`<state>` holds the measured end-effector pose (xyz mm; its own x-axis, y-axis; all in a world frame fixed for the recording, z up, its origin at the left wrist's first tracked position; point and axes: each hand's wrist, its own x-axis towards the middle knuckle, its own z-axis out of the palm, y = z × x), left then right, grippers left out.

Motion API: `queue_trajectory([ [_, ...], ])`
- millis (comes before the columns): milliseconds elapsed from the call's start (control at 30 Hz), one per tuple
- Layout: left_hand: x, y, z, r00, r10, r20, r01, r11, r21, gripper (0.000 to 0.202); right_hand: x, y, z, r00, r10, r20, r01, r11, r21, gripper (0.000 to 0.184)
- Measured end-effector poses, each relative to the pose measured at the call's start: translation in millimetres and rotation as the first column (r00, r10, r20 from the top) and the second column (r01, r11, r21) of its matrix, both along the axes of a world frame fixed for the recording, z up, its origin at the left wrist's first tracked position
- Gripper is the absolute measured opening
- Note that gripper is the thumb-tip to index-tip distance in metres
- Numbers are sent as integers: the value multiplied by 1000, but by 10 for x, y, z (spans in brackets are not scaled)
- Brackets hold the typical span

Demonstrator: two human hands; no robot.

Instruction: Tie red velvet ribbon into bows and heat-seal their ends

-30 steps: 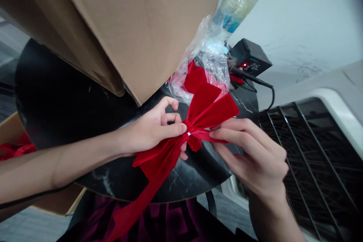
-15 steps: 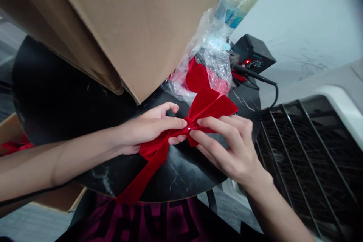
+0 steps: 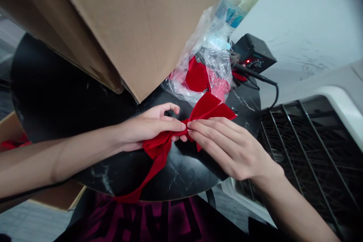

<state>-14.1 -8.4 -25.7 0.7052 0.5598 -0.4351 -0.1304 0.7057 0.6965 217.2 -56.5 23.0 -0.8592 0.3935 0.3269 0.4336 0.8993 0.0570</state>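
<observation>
Left hand and right hand, nearly closed, pinch one red bow. I can't read the purple garment lettering.

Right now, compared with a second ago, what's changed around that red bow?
The right hand has moved left, from a strip beside the red bow's middle to the middle itself. The bow's tail has drawn up towards the table edge. The left hand still pinches the bow; the cardboard box stayed put.
</observation>
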Motion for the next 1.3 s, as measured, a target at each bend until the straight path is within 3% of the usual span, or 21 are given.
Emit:
queue_trajectory([
  [133,4,-6,-28,1000,24,-5,-23,994,106,43,-21,-20,-48,998,-59,-15,58,997,-53,24],
  [333,2,-8,-90,994,17,-104,11,965,263,42,-67,-1,-192,967,-233,-106,188,928,-321,18],
  [533,-24,-3,-91,993,27,-116,33,874,485,38,-82,102,-175,919,-363,-152,256,844,-471,9],
  [600,-44,-24,-66,993,20,-120,49,839,543,37,-98,137,-111,891,-435,-129,301,779,-551,9],
  [700,-68,-50,-34,988,28,-155,75,783,618,43,-128,185,-14,840,-532,-106,304,623,-720,9],
  [800,-69,-52,-14,984,37,-175,82,775,627,49,-137,222,59,832,-549,-78,268,522,-809,5],
  [900,-55,-52,10,983,64,-174,57,791,609,44,-110,228,120,854,-518,-53,272,531,-803,5],
  [1000,-45,-67,34,980,117,-159,6,788,616,41,-93,210,158,870,-492,-31,311,598,-739,15],
  [1100,-36,-81,31,977,136,-167,-3,784,620,39,-126,208,138,881,-474,-12,338,645,-685,9],
  [1200,-23,-69,2,970,147,-196,10,778,628,41,-174,227,85,876,-482,-9,349,647,-677,9],
  [1300,-22,-27,-5,964,135,-228,29,804,594,42,-175,206,73,874,-482,-65,330,685,-650,9],
])
